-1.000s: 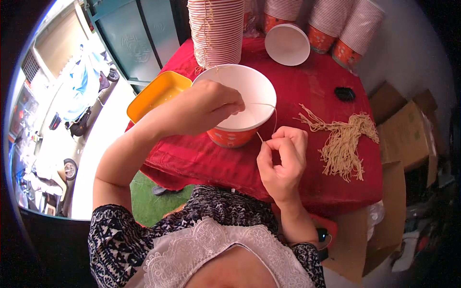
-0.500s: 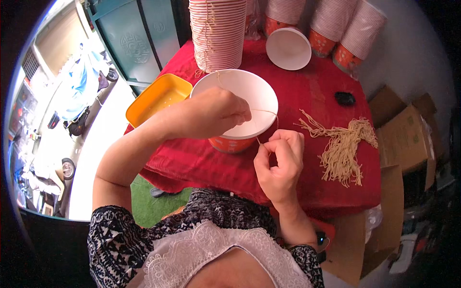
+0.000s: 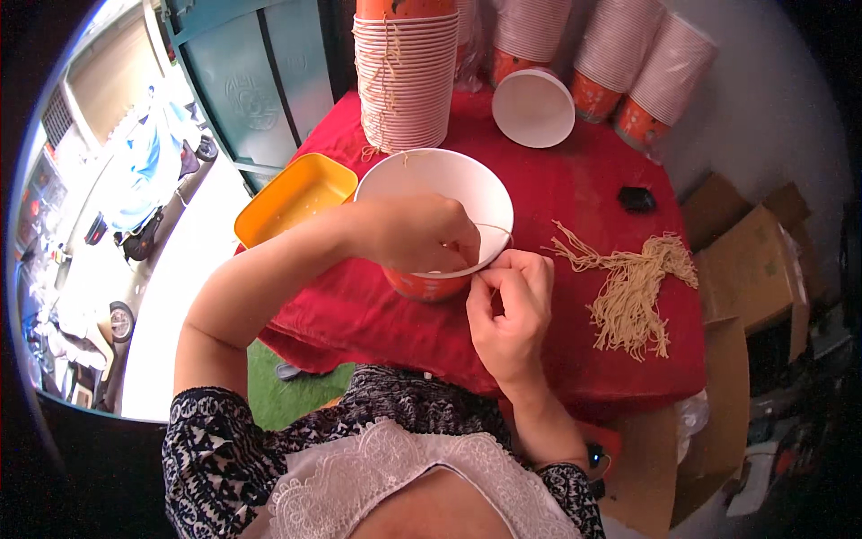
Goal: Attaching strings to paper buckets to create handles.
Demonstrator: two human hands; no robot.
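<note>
A paper bucket, white inside and orange outside, stands near the table's front edge. A thin beige string runs from inside it over the right part of its rim. My left hand reaches into the bucket's mouth, slightly blurred, its fingers closed at the string's inner end. Just outside the near right rim, my right hand pinches the string between thumb and forefinger, close against the bucket wall. The fingertips of my left hand are partly hidden.
A red cloth covers the table. On it are a yellow tray, a tall bucket stack, a tipped bucket, wrapped stacks, a bundle of strings and a small black object. Cardboard boxes stand right.
My right hand has moved up and left against the bucket rim. My left hand has dipped lower into the bucket, and the string between them shows shorter. The view has shifted slightly.
</note>
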